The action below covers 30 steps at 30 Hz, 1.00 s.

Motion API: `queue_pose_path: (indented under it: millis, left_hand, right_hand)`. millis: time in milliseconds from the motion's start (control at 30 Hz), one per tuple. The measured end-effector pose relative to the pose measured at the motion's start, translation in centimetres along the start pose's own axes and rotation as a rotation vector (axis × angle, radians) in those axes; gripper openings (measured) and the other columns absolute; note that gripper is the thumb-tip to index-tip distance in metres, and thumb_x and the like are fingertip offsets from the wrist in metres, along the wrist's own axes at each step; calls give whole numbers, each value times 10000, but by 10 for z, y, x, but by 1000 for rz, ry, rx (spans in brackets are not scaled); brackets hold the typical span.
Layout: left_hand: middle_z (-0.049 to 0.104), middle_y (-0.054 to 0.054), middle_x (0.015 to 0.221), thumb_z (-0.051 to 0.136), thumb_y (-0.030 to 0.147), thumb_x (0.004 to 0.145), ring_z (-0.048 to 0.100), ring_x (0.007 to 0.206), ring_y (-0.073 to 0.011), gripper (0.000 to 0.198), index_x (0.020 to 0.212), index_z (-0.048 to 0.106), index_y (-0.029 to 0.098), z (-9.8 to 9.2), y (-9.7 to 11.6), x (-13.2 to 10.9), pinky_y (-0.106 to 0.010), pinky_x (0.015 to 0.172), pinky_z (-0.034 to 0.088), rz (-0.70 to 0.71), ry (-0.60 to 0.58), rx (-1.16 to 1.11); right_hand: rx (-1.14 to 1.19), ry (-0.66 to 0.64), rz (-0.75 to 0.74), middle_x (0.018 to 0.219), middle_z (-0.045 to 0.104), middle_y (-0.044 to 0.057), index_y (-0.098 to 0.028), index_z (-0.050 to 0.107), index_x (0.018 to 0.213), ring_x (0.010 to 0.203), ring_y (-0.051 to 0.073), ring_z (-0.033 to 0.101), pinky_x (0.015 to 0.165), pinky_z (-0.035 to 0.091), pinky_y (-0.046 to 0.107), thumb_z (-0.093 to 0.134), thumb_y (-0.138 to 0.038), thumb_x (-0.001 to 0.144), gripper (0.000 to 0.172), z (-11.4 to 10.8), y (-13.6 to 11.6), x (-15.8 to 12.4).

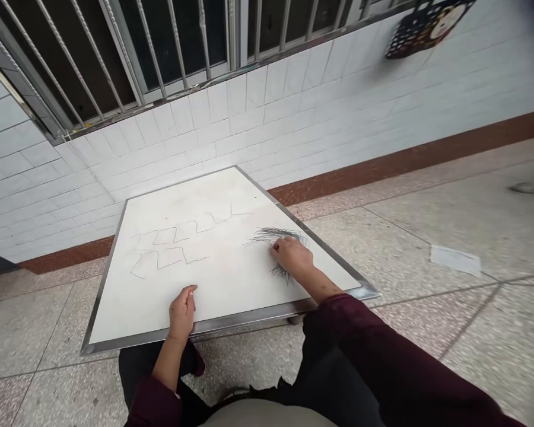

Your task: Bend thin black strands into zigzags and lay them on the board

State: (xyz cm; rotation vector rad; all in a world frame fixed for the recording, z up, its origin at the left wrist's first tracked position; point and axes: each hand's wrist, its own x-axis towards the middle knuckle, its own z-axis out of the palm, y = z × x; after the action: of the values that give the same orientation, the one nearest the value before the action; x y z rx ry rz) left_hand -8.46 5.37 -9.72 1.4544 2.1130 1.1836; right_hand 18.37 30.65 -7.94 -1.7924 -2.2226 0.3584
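A white board with a metal frame lies low over the floor in front of me. Zigzag pencil lines run across its middle, and a dark scribbled patch sits at its right. My right hand rests on that patch with the fingers pinched together; what they hold is too small to make out. My left hand lies on the board's near edge with the fingers curled and the thumb up, gripping the frame.
A white tiled wall with a brown skirting strip rises just behind the board, under a barred window. A dark spotted bag hangs top right. A scrap of paper lies on the speckled floor at right.
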Motion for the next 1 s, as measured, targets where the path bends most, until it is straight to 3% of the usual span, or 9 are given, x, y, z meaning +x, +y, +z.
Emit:
queue_pose_path:
  millis: [367,567,633,733,1000]
  left_hand:
    - [494,28,561,300,404,959,540,576,-150,456,1107,670,183,0,2,0,-279,672,464,16,20,5]
    - [515,19,576,307,419,952,547,584,-157,458,1119,667,192,-5,1,-2,-277,658,455,11,4,7]
    - [519,14,584,300,433,950,542,583,-164,472,1131,659,185,-6,-1,-2,-281,643,444,11,-4,4]
    - [512,16,580,295,457,948,530,569,-173,485,1147,648,190,-5,-6,0,-288,621,424,19,-25,5]
    - [503,27,572,300,501,939,540,570,-182,501,1151,645,208,1,-18,5,-302,635,425,19,-35,7]
  right_hand:
    - [132,-32,73,1000,634,94,-193,652,898,786,202,608,635,429,302,485,-344,830,235,-21,-5,-6]
    - [610,216,-12,895,658,75,-193,551,816,739,186,570,683,417,300,541,-350,800,158,-23,-3,-17]
    - [872,226,-14,796,646,58,-200,524,777,668,177,540,637,409,293,611,-393,761,213,-27,-4,-22]
    - [991,250,-30,713,614,18,-210,514,779,590,149,511,574,406,272,634,-468,743,287,-33,-7,-27]
    - [1359,288,-75,792,573,-5,-221,463,869,573,104,504,453,363,208,608,-563,757,388,-51,-19,-43]
